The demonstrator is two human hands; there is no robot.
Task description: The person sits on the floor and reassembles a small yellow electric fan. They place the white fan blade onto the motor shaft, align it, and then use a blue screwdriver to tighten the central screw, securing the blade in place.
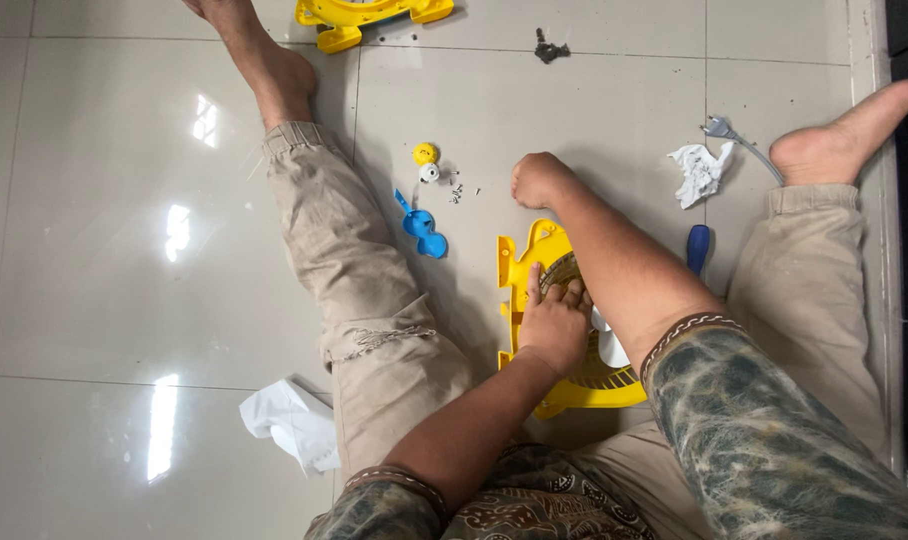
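Left hand grip is pressing spread fingers on yellow fan housing | right hand grip is curling shut by small screws | floor is bearing blue fan blade.

Glossy tiled floor with yellow fan housing, screws, crumpled tissue.

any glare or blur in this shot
Head view: bright ceiling-light reflections streak the glossy floor tiles at left; soft shadows lie beside the legs; the left hand and yellow fan housing look sharp; wide-angle bending shows at the edges.
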